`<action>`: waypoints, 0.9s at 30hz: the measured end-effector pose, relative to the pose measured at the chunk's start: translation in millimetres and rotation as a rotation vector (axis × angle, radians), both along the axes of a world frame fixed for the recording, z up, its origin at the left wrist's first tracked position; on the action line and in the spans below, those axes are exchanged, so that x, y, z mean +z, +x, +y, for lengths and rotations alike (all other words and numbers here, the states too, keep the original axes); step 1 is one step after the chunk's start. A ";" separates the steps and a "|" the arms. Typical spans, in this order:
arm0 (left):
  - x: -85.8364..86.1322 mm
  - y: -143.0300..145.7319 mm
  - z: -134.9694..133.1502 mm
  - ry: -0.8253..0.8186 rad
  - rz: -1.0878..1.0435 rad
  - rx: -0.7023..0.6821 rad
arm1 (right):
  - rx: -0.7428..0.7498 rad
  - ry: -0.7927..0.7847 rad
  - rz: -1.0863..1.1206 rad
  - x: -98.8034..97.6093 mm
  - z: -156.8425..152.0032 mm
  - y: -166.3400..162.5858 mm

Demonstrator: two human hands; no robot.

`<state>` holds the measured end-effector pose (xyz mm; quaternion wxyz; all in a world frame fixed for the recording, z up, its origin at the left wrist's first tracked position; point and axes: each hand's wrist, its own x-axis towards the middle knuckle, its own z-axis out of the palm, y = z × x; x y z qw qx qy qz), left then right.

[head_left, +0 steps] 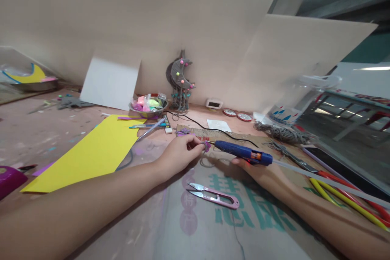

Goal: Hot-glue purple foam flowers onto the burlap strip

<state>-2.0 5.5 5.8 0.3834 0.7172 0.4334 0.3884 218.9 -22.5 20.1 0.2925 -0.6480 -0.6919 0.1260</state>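
Note:
Between the fingertips of my left hand (pixel 179 154) is a small purple and grey piece (pixel 207 146); its exact kind is too small to make out. My right hand (pixel 258 172) is wrapped round the handle of a blue hot glue gun (pixel 240 151), its brass nozzle pointing left at the purple piece. Whether the nozzle touches the piece I cannot tell. A long clear glue stick (pixel 319 178) sticks out of the gun's back. Below both hands lie pink thread snips (pixel 213 196) with their blades apart. Another purple and grey piece (pixel 183 131) rests just behind my left hand.
Yellow paper (pixel 88 152) lies left, near a bowl of coloured clay (pixel 149 105). A grey moon-shaped ornament (pixel 181 77) stands against the wall. At right are grey yarn (pixel 283 132), red-handled scissors (pixel 329 178), a phone (pixel 344 170) and a clear tub (pixel 292 101). A black cable (pixel 210 124) crosses behind.

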 end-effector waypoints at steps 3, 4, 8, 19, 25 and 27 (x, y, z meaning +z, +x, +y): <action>-0.2 -0.2 0.3 0.008 -0.011 0.000 | 0.006 -0.004 -0.015 -0.2 1.5 -0.2; -0.3 -0.3 0.4 0.012 -0.013 0.001 | 0.006 0.001 -0.017 -0.5 2.2 -0.2; -1.3 -0.2 0.9 0.009 -0.017 0.005 | -0.008 -0.007 -0.015 -2.6 4.2 1.3; -1.0 -0.8 2.2 0.007 -0.036 0.012 | 0.003 -0.020 0.021 1.8 1.2 -1.5; -1.6 -0.6 3.0 0.005 -0.045 0.018 | 0.009 -0.029 0.022 -1.5 2.8 0.8; -2.6 -0.7 3.5 0.009 -0.045 0.022 | 0.028 -0.048 0.040 -2.0 2.7 1.3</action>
